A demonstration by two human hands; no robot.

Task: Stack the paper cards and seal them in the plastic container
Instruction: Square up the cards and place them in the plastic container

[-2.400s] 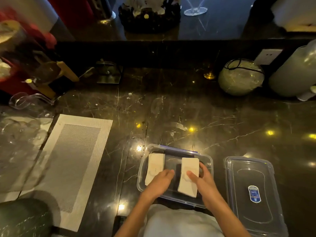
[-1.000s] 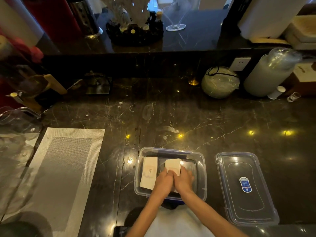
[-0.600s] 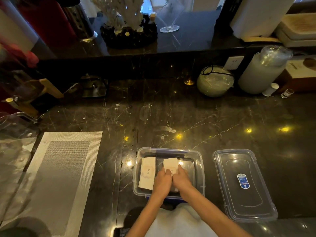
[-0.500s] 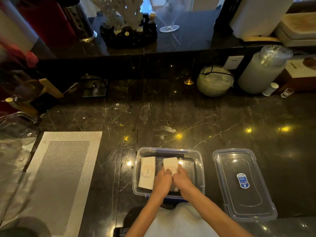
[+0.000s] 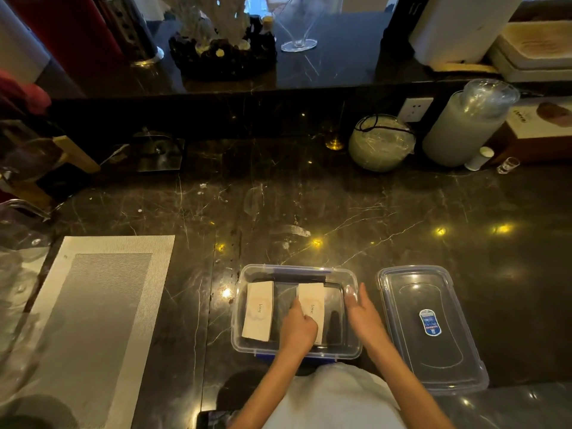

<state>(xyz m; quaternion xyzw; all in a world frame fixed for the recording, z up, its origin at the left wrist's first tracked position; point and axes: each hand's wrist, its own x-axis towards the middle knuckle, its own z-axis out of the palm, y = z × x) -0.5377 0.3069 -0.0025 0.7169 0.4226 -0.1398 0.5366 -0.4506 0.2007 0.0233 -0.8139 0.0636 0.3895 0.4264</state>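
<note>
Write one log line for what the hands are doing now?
left hand on right card | right hand open, empty | left card apart | container unsealed | lid beside

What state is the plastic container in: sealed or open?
Open. The plastic container has no cover on it; its lid lies flat on the counter beside it, to the right. Two cards lie inside, uncovered.
</note>
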